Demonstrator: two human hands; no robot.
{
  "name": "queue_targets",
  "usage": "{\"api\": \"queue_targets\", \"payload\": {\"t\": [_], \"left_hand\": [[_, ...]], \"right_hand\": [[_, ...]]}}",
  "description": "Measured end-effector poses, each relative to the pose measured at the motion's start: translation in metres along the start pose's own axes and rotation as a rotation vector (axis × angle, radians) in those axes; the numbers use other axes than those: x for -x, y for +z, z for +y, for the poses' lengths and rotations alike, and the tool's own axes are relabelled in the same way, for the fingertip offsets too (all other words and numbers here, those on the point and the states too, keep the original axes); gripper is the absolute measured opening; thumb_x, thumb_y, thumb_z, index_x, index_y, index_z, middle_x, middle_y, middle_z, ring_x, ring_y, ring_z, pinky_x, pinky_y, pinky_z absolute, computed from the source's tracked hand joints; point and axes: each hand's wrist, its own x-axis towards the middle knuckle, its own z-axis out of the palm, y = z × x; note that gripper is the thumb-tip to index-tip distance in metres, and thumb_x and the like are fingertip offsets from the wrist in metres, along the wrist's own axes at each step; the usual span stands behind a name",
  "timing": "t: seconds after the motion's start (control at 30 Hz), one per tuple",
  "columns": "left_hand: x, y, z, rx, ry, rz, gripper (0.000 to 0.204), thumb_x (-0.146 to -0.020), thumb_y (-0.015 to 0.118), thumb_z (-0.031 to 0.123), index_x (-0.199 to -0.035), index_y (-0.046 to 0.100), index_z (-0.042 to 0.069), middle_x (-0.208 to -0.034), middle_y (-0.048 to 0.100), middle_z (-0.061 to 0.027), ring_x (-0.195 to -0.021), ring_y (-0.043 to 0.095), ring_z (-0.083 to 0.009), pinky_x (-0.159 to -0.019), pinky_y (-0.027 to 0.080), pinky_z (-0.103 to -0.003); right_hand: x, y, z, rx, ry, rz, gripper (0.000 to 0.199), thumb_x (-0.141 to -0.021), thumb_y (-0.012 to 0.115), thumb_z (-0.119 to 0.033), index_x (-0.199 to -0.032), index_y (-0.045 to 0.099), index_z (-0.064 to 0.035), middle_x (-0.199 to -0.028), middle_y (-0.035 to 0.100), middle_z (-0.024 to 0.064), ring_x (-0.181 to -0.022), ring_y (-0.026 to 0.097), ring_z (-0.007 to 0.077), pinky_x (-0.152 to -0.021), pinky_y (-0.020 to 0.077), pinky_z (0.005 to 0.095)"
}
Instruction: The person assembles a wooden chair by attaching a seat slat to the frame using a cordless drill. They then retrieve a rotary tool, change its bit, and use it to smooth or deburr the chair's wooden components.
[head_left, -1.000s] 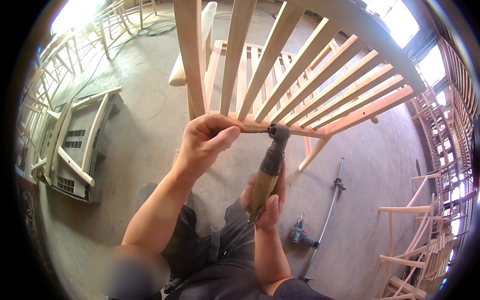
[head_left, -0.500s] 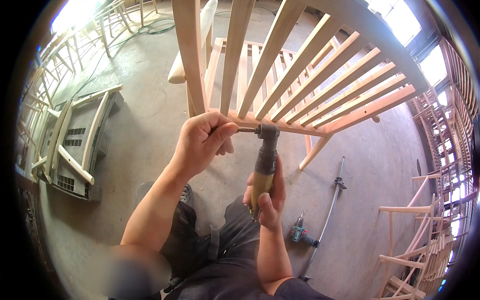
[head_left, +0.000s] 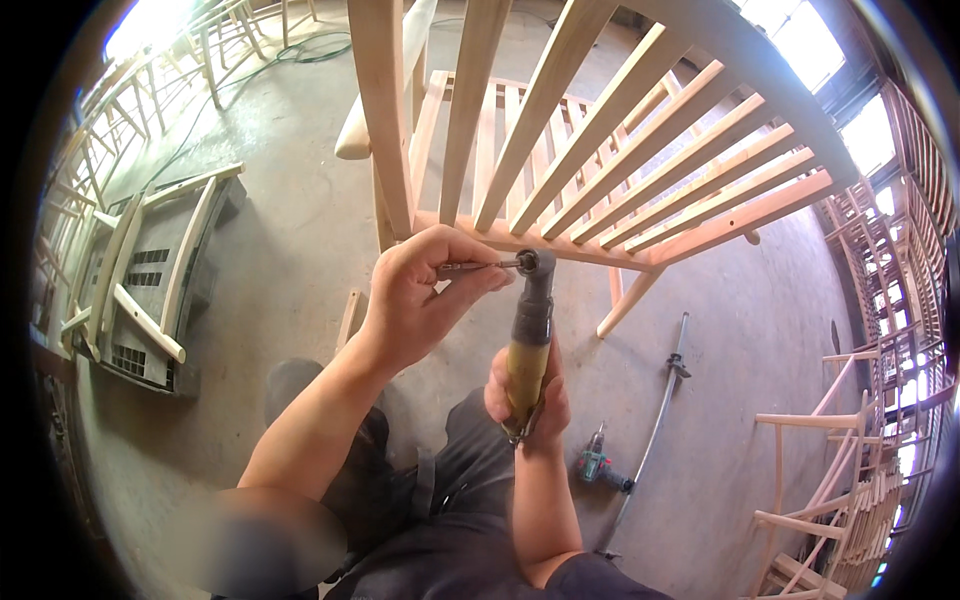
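My right hand [head_left: 545,405] is wrapped round the yellow and black body of a right-angle power driver [head_left: 531,350], with its head pointing up. At the driver's round head, my left hand [head_left: 420,290] pinches a slim metal driver bit [head_left: 465,266] between thumb and fingers. One end of the bit meets the head's socket; how deeply it sits there I cannot tell. Just beyond both hands stands a pale wooden slatted bench [head_left: 500,232], its back slats slanting towards me and its bottom rail close behind the driver's head.
On the floor to my right lie a green and black cordless drill [head_left: 597,466] and a long bar clamp [head_left: 660,430]. A dark pallet [head_left: 150,300] bearing wooden parts is at the left. Wooden frames [head_left: 810,420] stand along the right side, and a green hose [head_left: 300,52] lies at the back left.
My left fingers have moved right along the bit, up to the driver's head. The head has turned so its round socket faces more towards me, and my right hand has rolled with it.
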Motion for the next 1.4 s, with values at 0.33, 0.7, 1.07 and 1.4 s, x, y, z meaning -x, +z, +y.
{"api": "queue_targets", "payload": {"t": [0.33, 0.7, 1.07, 1.4], "left_hand": [[-0.002, 0.001, -0.001, -0.299, 0.278, -0.068, 0.010, -0.100, 0.062, -0.002, -0.101, 0.053, -0.004, -0.107, 0.075, -0.0203, -0.097, 0.073, -0.0190, -0.082, 0.059, -0.029], [0.005, 0.010, -0.011, -0.050, 0.140, 0.019, 0.012, -0.097, 0.067, -0.001, -0.101, 0.056, -0.002, -0.100, 0.075, -0.0173, -0.097, 0.075, -0.0245, -0.081, 0.059, -0.032], [0.002, 0.008, -0.009, 0.208, -0.210, 0.132, 0.015, -0.101, 0.067, 0.013, -0.098, 0.059, 0.000, -0.096, 0.075, -0.0166, -0.090, 0.077, -0.0227, -0.082, 0.063, -0.032], [0.002, 0.006, -0.015, 0.310, -0.170, 0.118, 0.015, -0.100, 0.069, 0.016, -0.100, 0.063, 0.002, -0.097, 0.076, -0.0154, -0.091, 0.077, -0.0222, -0.082, 0.063, -0.033]], "right_hand": [[0.004, -0.005, 0.007, -0.125, 0.028, -0.031, 0.104, -0.093, 0.066, -0.060, -0.165, 0.007, -0.0142, -0.095, 0.058, 0.0167, -0.052, 0.054, 0.0152, -0.048, 0.0484, 0.0272], [0.008, -0.003, 0.003, -0.279, 0.067, -0.045, 0.079, -0.099, 0.059, -0.055, -0.156, 0.030, -0.0086, -0.092, 0.050, 0.0137, -0.057, 0.048, 0.0154, -0.049, 0.0428, 0.0286], [0.003, 0.010, -0.005, 0.190, -0.023, 0.085, 0.109, -0.088, 0.074, -0.052, -0.165, 0.009, -0.0101, -0.096, 0.061, 0.0156, -0.060, 0.062, 0.0169, -0.054, 0.0519, 0.0277], [0.004, 0.023, -0.001, 0.290, -0.064, 0.108, 0.109, -0.089, 0.072, -0.057, -0.165, 0.010, -0.0086, -0.099, 0.060, 0.0128, -0.064, 0.062, 0.0150, -0.057, 0.0521, 0.0268]]}}
